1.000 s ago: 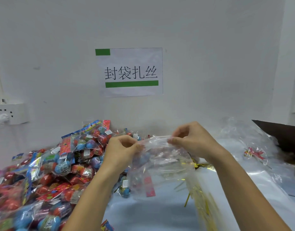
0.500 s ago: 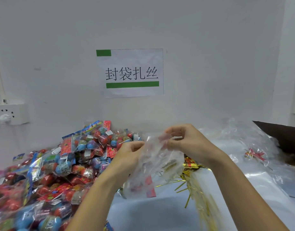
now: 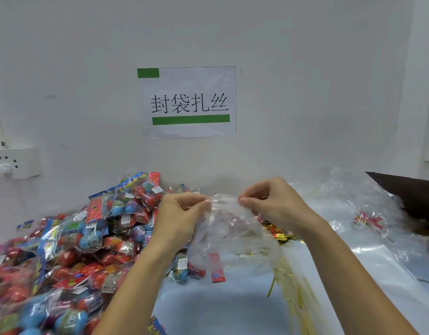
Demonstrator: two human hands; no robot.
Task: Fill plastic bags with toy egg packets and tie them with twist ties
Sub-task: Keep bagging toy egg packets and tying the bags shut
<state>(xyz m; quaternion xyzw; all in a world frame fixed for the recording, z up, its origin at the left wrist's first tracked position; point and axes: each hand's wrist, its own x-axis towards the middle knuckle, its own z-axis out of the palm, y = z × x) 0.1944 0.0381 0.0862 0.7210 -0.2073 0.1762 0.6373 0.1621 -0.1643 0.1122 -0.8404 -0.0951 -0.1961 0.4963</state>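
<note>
Two hands are shown above the middle of the desk (image 3: 223,308), a clear plastic bag (image 3: 229,234) hanging between them. Its top edge is pinched by the left hand (image 3: 182,213) at one side and by the right hand (image 3: 272,205) at the other, fingers curled on the film. The mouth-opening step is judged to be in hand; parting the two thin, clinging layers is called for next, then a packet. Toy egg packets (image 3: 82,238), glossy wrappers over rounded red and blue eggs, are heaped along the left edge. Thin gold twist ties (image 3: 285,276) are scattered right of centre. Crinkled spare bags (image 3: 368,228) are spread toward the right edge.
</note>
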